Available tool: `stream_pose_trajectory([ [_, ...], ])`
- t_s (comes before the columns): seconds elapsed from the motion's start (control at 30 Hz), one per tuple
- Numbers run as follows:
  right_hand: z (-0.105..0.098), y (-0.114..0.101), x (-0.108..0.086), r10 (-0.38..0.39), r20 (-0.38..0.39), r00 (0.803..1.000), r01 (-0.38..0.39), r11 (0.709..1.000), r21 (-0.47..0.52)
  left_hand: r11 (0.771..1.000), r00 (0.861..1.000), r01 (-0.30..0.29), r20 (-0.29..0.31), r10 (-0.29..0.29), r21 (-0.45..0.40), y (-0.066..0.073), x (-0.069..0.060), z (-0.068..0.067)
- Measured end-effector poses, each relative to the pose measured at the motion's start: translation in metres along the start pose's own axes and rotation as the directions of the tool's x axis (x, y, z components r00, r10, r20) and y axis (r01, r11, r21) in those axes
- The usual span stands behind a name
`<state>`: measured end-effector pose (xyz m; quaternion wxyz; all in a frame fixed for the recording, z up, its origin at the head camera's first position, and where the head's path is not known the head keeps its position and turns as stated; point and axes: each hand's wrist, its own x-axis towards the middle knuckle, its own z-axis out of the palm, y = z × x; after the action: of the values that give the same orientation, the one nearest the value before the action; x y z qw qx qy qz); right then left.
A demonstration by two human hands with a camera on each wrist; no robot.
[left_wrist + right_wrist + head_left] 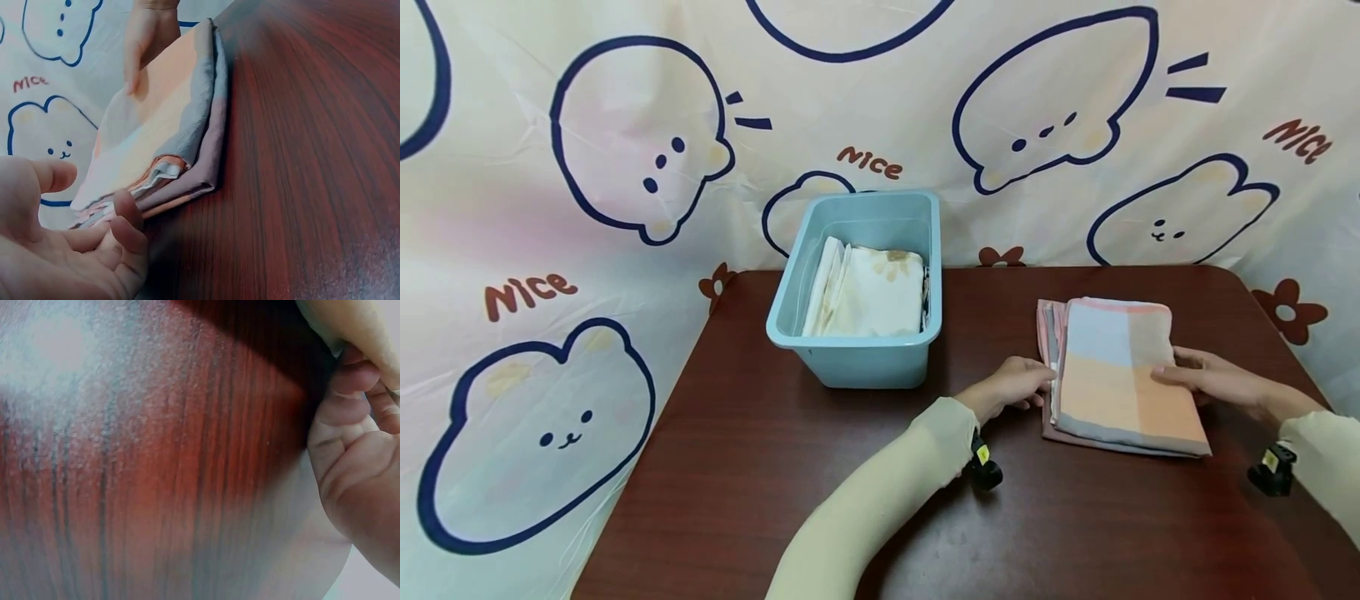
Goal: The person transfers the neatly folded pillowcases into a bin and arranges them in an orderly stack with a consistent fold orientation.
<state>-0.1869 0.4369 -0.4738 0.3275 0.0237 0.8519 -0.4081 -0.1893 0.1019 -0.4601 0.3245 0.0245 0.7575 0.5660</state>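
A folded checked cloth in peach, grey, blue and pink lies on the right part of the table, its layers showing along the left edge. My right hand grips its right edge, thumb on top and fingers underneath. At the opposite edge is my left hand. In the left wrist view, the left hand's fingers touch the layered edge from below, while its thumb stands apart from the cloth. The right wrist view catches the curled fingers of the right hand under a sliver of cloth.
A light blue plastic bin stands at the back of the dark wood table. Inside it are folded white cloths with a beige print. A patterned curtain hangs behind the table and along its left side.
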Motion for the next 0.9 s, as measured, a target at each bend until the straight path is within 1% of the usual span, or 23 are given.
stream_pose_trajectory([
  [0.07, -0.0005, 0.0018, 0.0019, 0.004, 0.008, 1.0, -0.005, 1.0, 0.03, 0.998, 1.0, -0.018, 0.0, 0.018, 0.064, 0.0, -0.001, 0.0005],
  [0.13, -0.0014, 0.0022, 0.0032, 0.006, 0.019, 1.0, -0.007, 0.999, 0.054, 0.991, 0.999, -0.044, 0.023, 0.041, 0.127, -0.0004, -0.0023, 0.0],
  [0.27, -0.0032, 0.0018, 0.004, 0.012, 0.037, 0.999, -0.014, 0.998, 0.062, 0.981, 0.995, -0.081, 0.073, 0.069, 0.176, 0.0003, -0.0042, -0.0002],
  [0.43, -0.0041, 0.0012, 0.0041, 0.009, 0.04, 0.999, -0.01, 1.0, 0.026, 0.985, 0.994, -0.083, 0.078, 0.071, 0.15, 0.0022, -0.0056, 0.0005],
  [0.57, -0.0054, -0.0003, 0.0037, -0.003, 0.04, 0.999, 0.003, 1.0, -0.009, 0.992, 0.995, -0.086, 0.062, 0.081, 0.088, 0.0037, -0.0053, 0.0017],
  [0.67, -0.0062, 0.0001, 0.003, -0.01, 0.042, 0.999, 0.01, 1.0, -0.02, 0.996, 0.997, -0.074, 0.04, 0.072, 0.046, 0.0046, -0.0046, 0.0026],
  [0.77, -0.0052, 0.0016, 0.001, -0.02, 0.047, 0.999, 0.02, 1.0, -0.01, 0.998, 0.999, -0.051, 0.018, 0.05, 0.024, 0.0047, -0.0037, 0.0024],
  [0.83, -0.0036, 0.0027, -0.0004, -0.035, 0.053, 0.998, 0.035, 0.999, 0.003, 0.999, 0.999, -0.04, 0.011, 0.039, 0.032, 0.0039, -0.0032, 0.002],
  [0.9, -0.0019, 0.0042, -0.0015, -0.055, 0.065, 0.996, 0.052, 0.998, 0.037, 0.998, 0.999, -0.035, 0.006, 0.035, 0.049, 0.002, -0.0025, 0.0019],
])
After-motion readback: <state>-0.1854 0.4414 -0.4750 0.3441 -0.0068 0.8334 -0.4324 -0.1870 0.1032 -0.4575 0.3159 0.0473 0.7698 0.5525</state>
